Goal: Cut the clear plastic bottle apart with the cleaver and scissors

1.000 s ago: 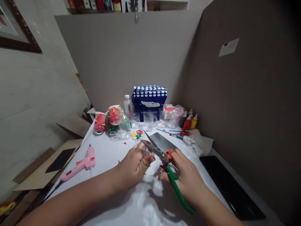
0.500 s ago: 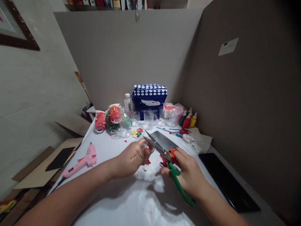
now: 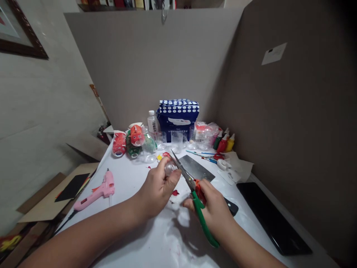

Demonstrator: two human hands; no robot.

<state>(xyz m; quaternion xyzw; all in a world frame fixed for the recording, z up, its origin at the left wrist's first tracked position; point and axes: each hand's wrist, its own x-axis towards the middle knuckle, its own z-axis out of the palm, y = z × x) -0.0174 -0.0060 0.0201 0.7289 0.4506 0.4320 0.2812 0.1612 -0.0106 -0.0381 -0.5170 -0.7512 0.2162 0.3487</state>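
Note:
A small clear plastic piece [image 3: 170, 169], with rings like the end of a cut bottle, is pinched between the thumb and fingers of my left hand [image 3: 154, 190]. My right hand [image 3: 214, 204] grips scissors [image 3: 190, 181] with green and orange handles, their blades pointing up and away. The blades lie close against the right side of the plastic piece, almost closed; whether they bite into it I cannot tell. Red scraps [image 3: 175, 192] lie on the white table covering [image 3: 134, 238] below my hands. My left fingers hide part of the piece.
To the left lies a pink glue gun [image 3: 96, 191]. Painted red and green bottle figures [image 3: 119, 143], clear cups [image 3: 177, 139], a blue bag [image 3: 178, 124] and paint bottles [image 3: 222, 143] line the back. A grey plate [image 3: 196, 167] and black slab [image 3: 275, 216] lie right.
The plastic piece has turned in my left hand, which has tilted up. The scissors have shifted left and their blades have come closer together. A dark object now shows behind my right hand.

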